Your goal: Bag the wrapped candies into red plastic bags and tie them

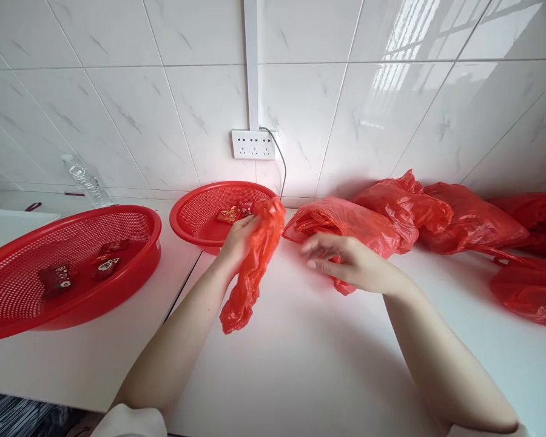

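Left arm holds a crumpled, glossy red bag.

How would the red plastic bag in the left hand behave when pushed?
The red plastic bag is probably floppy, since it droops in creases from the left hand. It is likely light, as its film looks thin.

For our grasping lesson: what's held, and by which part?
The left hand holds a crumpled red plastic bag by its upper part; right hand: unclear.
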The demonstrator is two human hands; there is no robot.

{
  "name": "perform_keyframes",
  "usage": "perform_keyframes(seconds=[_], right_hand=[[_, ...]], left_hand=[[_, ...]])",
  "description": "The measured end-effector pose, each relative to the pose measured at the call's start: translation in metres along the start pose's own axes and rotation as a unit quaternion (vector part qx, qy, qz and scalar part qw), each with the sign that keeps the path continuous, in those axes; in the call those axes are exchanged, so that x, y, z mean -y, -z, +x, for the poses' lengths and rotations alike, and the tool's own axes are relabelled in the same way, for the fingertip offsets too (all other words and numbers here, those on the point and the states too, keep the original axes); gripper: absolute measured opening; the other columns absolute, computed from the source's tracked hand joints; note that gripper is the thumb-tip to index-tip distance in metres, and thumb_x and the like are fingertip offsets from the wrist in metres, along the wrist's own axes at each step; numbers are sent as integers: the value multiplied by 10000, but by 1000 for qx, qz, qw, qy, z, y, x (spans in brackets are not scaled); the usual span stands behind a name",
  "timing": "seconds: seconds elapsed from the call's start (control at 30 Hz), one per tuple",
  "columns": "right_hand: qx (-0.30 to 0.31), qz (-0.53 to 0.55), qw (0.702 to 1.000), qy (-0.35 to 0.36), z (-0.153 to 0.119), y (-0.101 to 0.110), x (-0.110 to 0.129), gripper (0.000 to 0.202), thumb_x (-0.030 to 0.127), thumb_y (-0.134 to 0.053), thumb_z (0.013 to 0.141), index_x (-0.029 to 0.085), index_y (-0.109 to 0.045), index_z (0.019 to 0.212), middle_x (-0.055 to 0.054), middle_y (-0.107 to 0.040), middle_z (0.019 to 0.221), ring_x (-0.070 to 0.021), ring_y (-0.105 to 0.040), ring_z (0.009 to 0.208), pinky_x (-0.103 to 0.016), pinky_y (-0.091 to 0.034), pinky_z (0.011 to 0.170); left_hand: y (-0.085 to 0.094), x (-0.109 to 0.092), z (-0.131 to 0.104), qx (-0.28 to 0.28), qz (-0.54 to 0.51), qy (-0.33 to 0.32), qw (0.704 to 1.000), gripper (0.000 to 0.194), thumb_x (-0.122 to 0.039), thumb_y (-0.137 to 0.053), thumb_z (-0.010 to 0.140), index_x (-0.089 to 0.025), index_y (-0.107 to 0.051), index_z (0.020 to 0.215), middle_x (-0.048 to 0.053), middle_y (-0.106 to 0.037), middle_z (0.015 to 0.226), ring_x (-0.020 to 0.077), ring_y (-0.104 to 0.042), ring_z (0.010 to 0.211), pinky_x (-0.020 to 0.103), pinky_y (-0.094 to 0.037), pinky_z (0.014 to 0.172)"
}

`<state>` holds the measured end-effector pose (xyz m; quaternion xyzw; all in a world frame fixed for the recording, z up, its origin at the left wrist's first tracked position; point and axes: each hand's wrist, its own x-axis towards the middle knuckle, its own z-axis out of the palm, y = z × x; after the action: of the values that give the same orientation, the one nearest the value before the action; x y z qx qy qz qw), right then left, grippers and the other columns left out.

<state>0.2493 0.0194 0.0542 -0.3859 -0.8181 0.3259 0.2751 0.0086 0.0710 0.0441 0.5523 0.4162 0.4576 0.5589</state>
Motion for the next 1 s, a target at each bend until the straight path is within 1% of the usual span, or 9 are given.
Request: perform_keyframes(seconds=[0.13, 0.27, 0.37, 0.47, 0.6, 0.7, 0.77, 0.87, 1.0], right_hand=[[-213, -115, 958, 154, 4, -11, 21, 500, 376, -704, 829, 280, -529, 1288, -90, -377, 1526, -333, -281, 1446, -559, -290, 1156], [-120, -139, 950, 252, 8, -7, 7, 113, 255, -559, 939, 224, -647, 1002, -78, -612, 1303, -269, -508, 1291, -510, -372, 1120], [-38, -134, 971, 195, 4, 3, -6, 151, 240, -530, 956, 219, -672, 1003, -47, -717, 978, -193, -672, 899, -375, -558, 840], [-29, -145, 977, 154, 0, 8, -10, 206, 244, -515, 965, 231, -694, 1066, -38, -726, 964, -176, -678, 826, -320, -563, 727], [-74, -111, 975, 179, 2, 2, -5, 208, 261, -547, 952, 232, -699, 1091, -41, -729, 1031, -189, -686, 937, -318, -561, 804], [-104, -102, 970, 192, 4, -1, -3, 242, 261, -538, 957, 243, -691, 1143, -56, -719, 1114, -207, -673, 1034, -342, -548, 876], [-102, -77, 970, 207, 2, 3, -3, 264, 253, -533, 955, 244, -683, 1172, -73, -650, 1285, -240, -570, 1242, -404, -473, 1026], [-53, 52, 965, 250, -6, 18, -5, 196, 279, -536, 950, 227, -712, 1017, -75, -711, 1150, -248, -560, 1251, -471, -386, 1098], [19, 112, 966, 231, -19, 37, -7, 273, 276, -488, 947, 207, -647, 737, -1, -653, 641, -141, -603, 640, -393, -497, 903]], left_hand=[[-21, 2, -11, 96, -41, 9, 995, 311, -504, -643, 822, -196, -641, 770, 5, -618, 690, 148, -561, 614, 299, -428, 629], [-16, 1, -6, 78, -47, -80, 993, 166, -339, -592, 842, -194, -659, 797, 27, -679, 896, 187, -611, 888, 314, -447, 869], [13, -9, 0, 52, -68, -166, 982, 232, -214, -479, 790, -195, -524, 563, 26, -585, 680, 180, -580, 790, 335, -447, 873], [32, -25, -5, 67, -29, -217, 973, 285, -178, -399, 748, -214, -347, 470, 15, -425, 535, 168, -493, 633, 333, -448, 738], [8, -36, -27, 150, 248, -158, 944, 86, -239, -545, 767, -195, -605, 724, 25, -620, 801, 163, -547, 739, 292, -437, 683], [-17, -32, -37, 112, 395, -151, 899, 132, -301, -627, 770, -191, -641, 698, 10, -641, 743, 150, -549, 674, 276, -415, 614], [-19, -30, -36, 71, 392, -147, 905, 207, -343, -607, 813, -185, -661, 691, 11, -640, 702, 149, -562, 658, 278, -422, 608], [3, -37, -28, 25, 316, -85, 945, 240, -410, -619, 818, -182, -679, 774, 21, -659, 768, 168, -607, 711, 285, -461, 633], [50, -53, -26, -67, 266, -73, 959, 150, -324, -595, 810, -195, -645, 752, 19, -669, 825, 187, -632, 816, 304, -478, 722]])
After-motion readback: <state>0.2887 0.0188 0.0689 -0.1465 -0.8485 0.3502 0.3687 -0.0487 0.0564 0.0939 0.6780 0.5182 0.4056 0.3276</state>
